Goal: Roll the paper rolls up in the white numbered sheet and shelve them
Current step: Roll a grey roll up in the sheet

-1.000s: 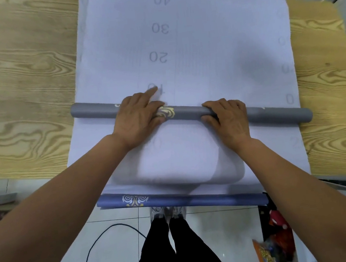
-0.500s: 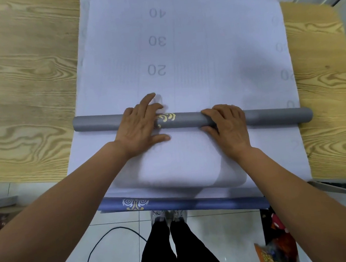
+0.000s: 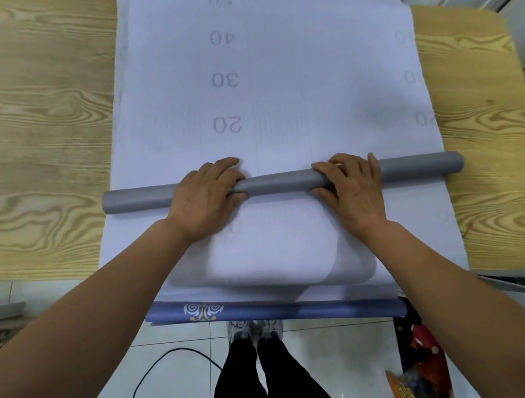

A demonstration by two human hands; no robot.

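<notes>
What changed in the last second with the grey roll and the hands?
The grey roll has rolled away from the person, toward the 20; its gold emblem turned out of sight. The left hand drew its outstretched finger back onto the roll. The right hand keeps gripping it. The white numbered sheet and blue roll stayed put.

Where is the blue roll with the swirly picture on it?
In the head view the blue roll lies low in the middle, at the near end of the white numbered sheet, on this side of the grey roll.
</notes>
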